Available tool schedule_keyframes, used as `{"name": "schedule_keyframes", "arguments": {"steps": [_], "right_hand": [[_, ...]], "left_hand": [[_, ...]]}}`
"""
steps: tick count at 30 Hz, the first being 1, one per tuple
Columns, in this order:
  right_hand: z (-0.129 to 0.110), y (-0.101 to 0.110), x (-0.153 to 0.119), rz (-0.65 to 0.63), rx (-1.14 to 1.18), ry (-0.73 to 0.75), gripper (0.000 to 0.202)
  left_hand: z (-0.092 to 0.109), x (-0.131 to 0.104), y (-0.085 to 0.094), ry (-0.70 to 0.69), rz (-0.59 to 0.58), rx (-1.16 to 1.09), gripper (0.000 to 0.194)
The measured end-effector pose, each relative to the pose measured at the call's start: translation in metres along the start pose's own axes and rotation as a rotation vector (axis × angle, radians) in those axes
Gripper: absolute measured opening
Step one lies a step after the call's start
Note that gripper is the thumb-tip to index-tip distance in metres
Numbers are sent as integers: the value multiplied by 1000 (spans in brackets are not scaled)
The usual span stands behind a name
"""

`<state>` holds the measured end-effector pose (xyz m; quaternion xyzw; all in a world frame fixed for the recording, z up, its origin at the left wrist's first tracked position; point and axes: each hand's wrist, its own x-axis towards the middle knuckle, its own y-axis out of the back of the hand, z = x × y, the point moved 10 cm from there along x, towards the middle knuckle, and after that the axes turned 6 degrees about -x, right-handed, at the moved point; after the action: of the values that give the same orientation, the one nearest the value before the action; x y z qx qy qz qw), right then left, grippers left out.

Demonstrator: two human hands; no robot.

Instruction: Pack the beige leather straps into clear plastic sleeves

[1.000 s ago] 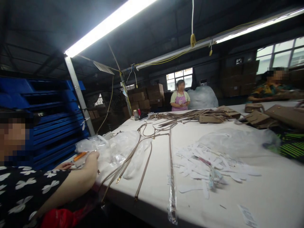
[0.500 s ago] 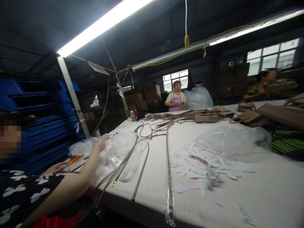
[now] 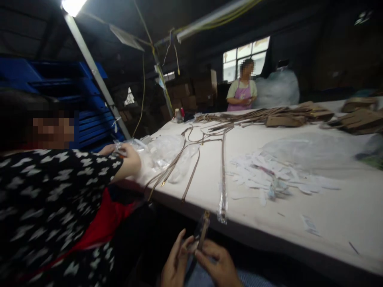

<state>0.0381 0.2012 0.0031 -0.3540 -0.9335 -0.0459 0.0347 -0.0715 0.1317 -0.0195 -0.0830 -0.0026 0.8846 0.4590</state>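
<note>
Low in the head view, in front of the table edge, both of my hands are closed around a narrow brown strap [image 3: 204, 230] with a gold-coloured metal end pointing up. My right hand [image 3: 220, 259] pinches the strap from the right, its thumb on it. My left hand [image 3: 176, 261] grips from the left, its index finger raised. Something thin and shiny, like clear plastic film, shows beside the strap; blur hides its edges. On the table just beyond lies another strap in a clear plastic sleeve [image 3: 223, 187], and to its left a loose strap [image 3: 191, 173].
White-covered table [image 3: 254, 211] ahead. A pile of straps [image 3: 251, 115] and brown bag pieces [image 3: 356, 119] lie at the back. White paper strips [image 3: 266, 175] spread at right. A co-worker in a patterned top [image 3: 54, 187] sits close at left, another person in an apron [image 3: 242, 93] stands beyond.
My hands have come into view at the bottom with the strap. The view has tilted down and shifted. The co-worker at left has drawn their hands together over a small plastic item.
</note>
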Motion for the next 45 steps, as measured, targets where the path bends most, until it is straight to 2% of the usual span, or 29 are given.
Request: {"name": "schedule_keyframes", "arguments": {"steps": [1, 3, 7, 10, 12, 14, 16, 19, 23, 27, 32, 38, 42, 45], "right_hand": [[1, 9, 1, 80, -28, -6, 26], [-3, 19, 2, 135, -78, 2, 26], [-11, 22, 2, 16, -34, -20, 27], [-4, 30, -1, -11, 205, -142, 33], [5, 40, -3, 37, 429, -239, 40], [12, 51, -3, 89, 536, -306, 47], [12, 61, -1, 98, 489, -331, 49], [5, 71, 2, 71, 305, -309, 36], [7, 77, -1, 94, 144, -331, 32], [17, 69, -6, 60, 248, -384, 32], [24, 63, -14, -53, 405, -504, 36], [16, 76, -12, -68, 216, -447, 39], [19, 73, -13, -67, 173, -439, 38], [21, 71, -15, -115, 89, -439, 39]], "left_hand": [[-3, -7, -4, 11, -52, 45, 67], [-2, -19, -12, -1, -123, 135, 55], [11, -27, -17, -43, -144, 190, 40], [18, -30, -15, -33, -172, 193, 34], [19, -32, -14, -21, -214, 223, 33], [18, -33, -12, -4, -255, 257, 33], [17, -34, -10, 6, -281, 288, 31], [17, -36, -11, 27, -308, 290, 30], [15, -38, -23, 100, -352, 172, 38], [22, -37, -38, 72, -379, 181, 33], [17, -34, -38, 111, -378, 162, 39], [11, -35, -36, 149, -380, 134, 43], [14, -37, -41, 147, -403, 135, 44], [17, -37, -41, 129, -406, 179, 44]]}}
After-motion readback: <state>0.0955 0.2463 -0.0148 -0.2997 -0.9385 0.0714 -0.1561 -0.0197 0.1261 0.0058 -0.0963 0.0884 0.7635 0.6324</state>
